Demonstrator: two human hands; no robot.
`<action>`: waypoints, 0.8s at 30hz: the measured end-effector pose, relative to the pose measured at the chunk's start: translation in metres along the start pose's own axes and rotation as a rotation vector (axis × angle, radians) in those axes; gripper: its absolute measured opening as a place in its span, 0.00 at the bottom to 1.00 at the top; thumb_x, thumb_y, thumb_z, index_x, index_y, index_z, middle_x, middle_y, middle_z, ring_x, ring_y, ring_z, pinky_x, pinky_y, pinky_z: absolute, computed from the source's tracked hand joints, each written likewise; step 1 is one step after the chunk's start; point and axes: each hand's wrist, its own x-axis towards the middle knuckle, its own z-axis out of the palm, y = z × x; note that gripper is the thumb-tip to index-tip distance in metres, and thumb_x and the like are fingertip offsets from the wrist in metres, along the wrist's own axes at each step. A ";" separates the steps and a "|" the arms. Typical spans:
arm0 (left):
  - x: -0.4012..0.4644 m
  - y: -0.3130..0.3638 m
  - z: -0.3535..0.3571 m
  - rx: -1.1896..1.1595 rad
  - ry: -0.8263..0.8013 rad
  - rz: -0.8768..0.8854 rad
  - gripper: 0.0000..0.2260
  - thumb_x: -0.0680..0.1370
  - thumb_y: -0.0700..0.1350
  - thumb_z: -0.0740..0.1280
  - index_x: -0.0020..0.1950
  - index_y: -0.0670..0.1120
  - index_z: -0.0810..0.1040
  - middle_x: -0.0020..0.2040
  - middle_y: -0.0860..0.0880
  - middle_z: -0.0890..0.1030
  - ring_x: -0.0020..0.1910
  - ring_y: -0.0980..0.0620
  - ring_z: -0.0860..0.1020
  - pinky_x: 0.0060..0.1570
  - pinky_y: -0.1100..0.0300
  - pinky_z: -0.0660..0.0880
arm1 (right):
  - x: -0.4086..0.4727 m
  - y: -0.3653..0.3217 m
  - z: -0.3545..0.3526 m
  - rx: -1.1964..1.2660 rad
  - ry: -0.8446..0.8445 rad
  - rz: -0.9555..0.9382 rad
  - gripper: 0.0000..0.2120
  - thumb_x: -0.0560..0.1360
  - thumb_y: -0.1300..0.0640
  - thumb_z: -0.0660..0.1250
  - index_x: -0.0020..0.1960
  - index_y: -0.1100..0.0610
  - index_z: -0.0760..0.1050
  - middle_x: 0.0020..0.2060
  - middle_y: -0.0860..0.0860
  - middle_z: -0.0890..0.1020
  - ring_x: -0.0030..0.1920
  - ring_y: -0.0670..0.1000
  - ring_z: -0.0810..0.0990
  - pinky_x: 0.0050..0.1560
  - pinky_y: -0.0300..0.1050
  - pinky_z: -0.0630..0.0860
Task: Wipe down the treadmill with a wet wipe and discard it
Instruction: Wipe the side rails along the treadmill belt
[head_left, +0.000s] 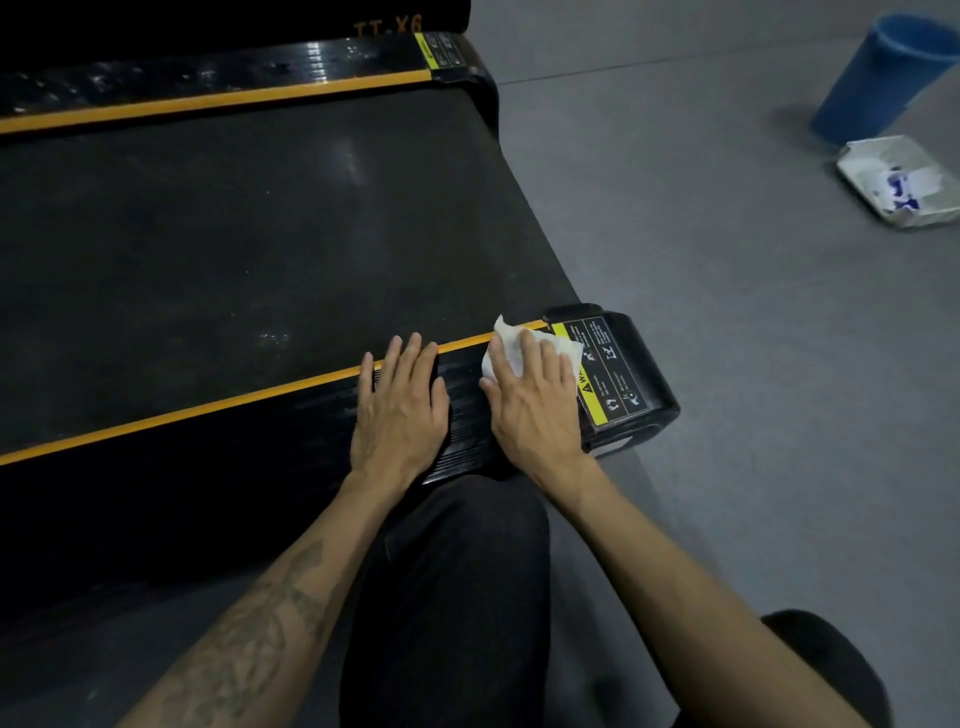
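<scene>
- Head view: the right hand (535, 400) lies flat, fingers straight, pressing the wet wipe (511, 349) onto the near side rail (467, 415) of the treadmill (234, 234), right by the warning sticker (605, 371) at the rail's end cap.
- The left hand (397, 410) is flat too, holding nothing, resting on the same rail just beside the right. Looks like it's there to brace while kneeling.
- Wiping seems mid-way; the belt and far rail (208, 88) probably still need doing.
- Over on the floor's far right edge sit a blue bin (878, 78) and the wipe pack (898, 182), likely parked close for tossing the wipe.
</scene>
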 end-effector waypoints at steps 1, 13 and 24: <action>0.000 0.000 0.000 0.004 0.000 0.001 0.27 0.84 0.54 0.46 0.81 0.46 0.65 0.82 0.46 0.64 0.83 0.48 0.57 0.82 0.43 0.49 | 0.001 -0.002 0.000 0.035 -0.029 -0.041 0.31 0.85 0.41 0.44 0.81 0.56 0.62 0.78 0.60 0.65 0.77 0.63 0.64 0.75 0.63 0.62; 0.000 -0.002 -0.001 0.008 -0.004 0.007 0.26 0.85 0.55 0.49 0.80 0.46 0.66 0.81 0.46 0.65 0.82 0.48 0.58 0.81 0.43 0.50 | 0.012 0.026 -0.002 0.089 -0.103 -0.348 0.36 0.82 0.36 0.36 0.84 0.54 0.48 0.83 0.53 0.49 0.83 0.53 0.46 0.82 0.56 0.50; 0.001 -0.001 0.001 -0.008 0.003 -0.001 0.24 0.86 0.55 0.52 0.80 0.46 0.66 0.81 0.47 0.65 0.82 0.48 0.58 0.82 0.45 0.48 | 0.020 0.038 -0.004 0.063 -0.092 -0.264 0.36 0.84 0.36 0.40 0.84 0.56 0.47 0.83 0.54 0.48 0.83 0.52 0.45 0.82 0.54 0.50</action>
